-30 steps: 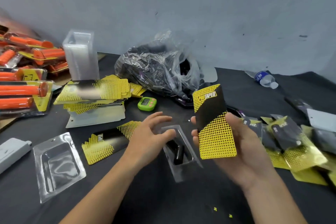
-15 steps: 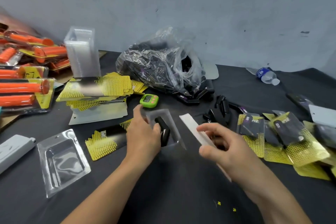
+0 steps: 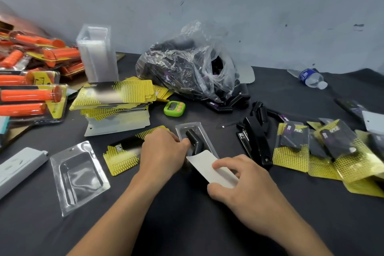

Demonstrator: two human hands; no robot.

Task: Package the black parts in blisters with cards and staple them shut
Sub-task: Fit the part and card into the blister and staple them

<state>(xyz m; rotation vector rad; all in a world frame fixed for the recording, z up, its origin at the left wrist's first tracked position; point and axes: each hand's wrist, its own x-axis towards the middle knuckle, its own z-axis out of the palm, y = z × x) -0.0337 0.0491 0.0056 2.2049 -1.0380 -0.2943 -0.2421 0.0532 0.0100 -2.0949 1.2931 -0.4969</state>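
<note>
A clear blister (image 3: 197, 129) lies on the dark table with a black part (image 3: 194, 141) in its pocket. My left hand (image 3: 162, 151) grips the blister's left side, thumb against the black part. My right hand (image 3: 239, 185) pinches a card (image 3: 209, 167), white side up, whose far end lies over the blister's near end. A black stapler (image 3: 256, 143) lies just right of the blister. Finished yellow-and-black packs (image 3: 324, 147) are heaped at the right.
A bag of black parts (image 3: 187, 68) sits behind. Stacked cards (image 3: 116, 95), an upright stack of blisters (image 3: 97, 54), a green timer (image 3: 174, 108), an empty blister (image 3: 79, 176), a loose card (image 3: 122, 151), orange packs (image 3: 31, 95) and a water bottle (image 3: 311, 78) surround the work spot.
The right hand turned the card from yellow face up to white side up and brought it down onto the blister's near end. The left hand took hold of the blister.
</note>
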